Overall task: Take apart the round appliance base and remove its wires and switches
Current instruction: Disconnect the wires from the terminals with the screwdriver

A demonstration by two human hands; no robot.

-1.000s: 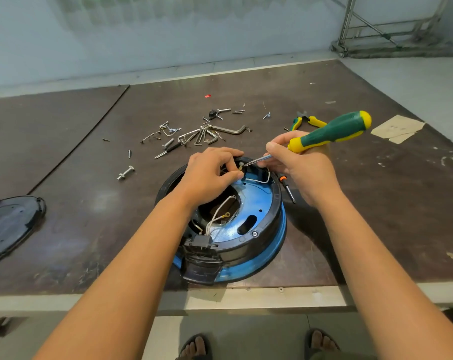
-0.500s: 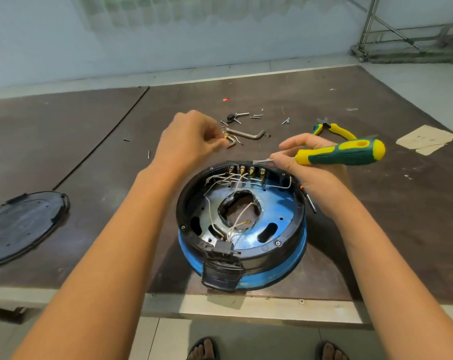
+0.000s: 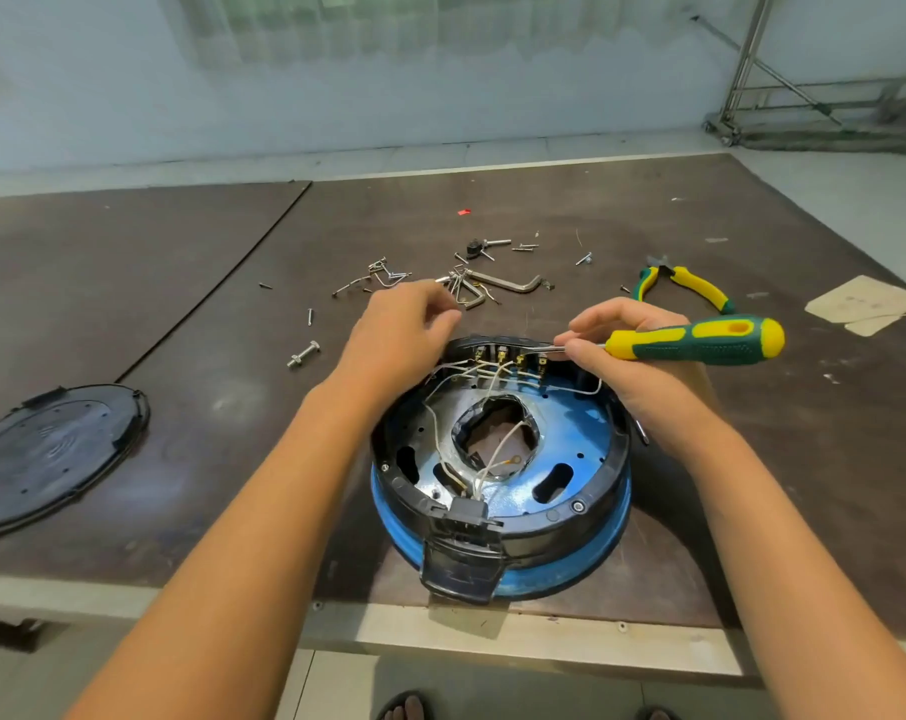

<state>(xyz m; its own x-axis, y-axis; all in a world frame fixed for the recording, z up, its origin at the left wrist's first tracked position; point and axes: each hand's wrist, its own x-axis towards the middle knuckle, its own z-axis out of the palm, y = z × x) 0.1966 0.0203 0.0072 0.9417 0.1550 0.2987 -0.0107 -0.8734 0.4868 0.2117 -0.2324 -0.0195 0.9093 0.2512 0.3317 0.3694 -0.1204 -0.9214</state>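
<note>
Head view: the round appliance base (image 3: 580, 433) sits on the table (image 3: 232, 407) at the near edge, right of centre, open side up, with a blue metal plate inside a black plastic ring. We'd rate it fairly heavy and stiff, stable enough to work on unclamped. Hold it by the black ring, not the ragged centre hole, which looks sharp. The wires (image 3: 484, 376) are thin, white and floppy. They run from a row of 4 switches (image 3: 502, 353) at the far rim to the connector block (image 3: 466, 517) at the near rim. They're probably weak at the lugs, so we'd pull at the terminal, not mid-run. The switches look small and rigid, seated in the far wall, likely needing a pry or unscrew. The left hand (image 3: 404, 335) hovers over the far-left rim with fingers curled toward the thumb. We cannot tell if it pinches something small or nothing. The right hand (image 3: 632, 366) is over the far-right rim, grasping the screwdriver (image 3: 700, 343). Thumb and fingers pinch the shaft, the handle sticks out right, roughly level, and the tip is at the rightmost terminal. Both forearms come in from the near edge. Loose screws (image 3: 461, 288) lie just beyond the base, the pliers (image 3: 695, 288) far right, and the black cover (image 3: 50, 454) well apart on the left.
</note>
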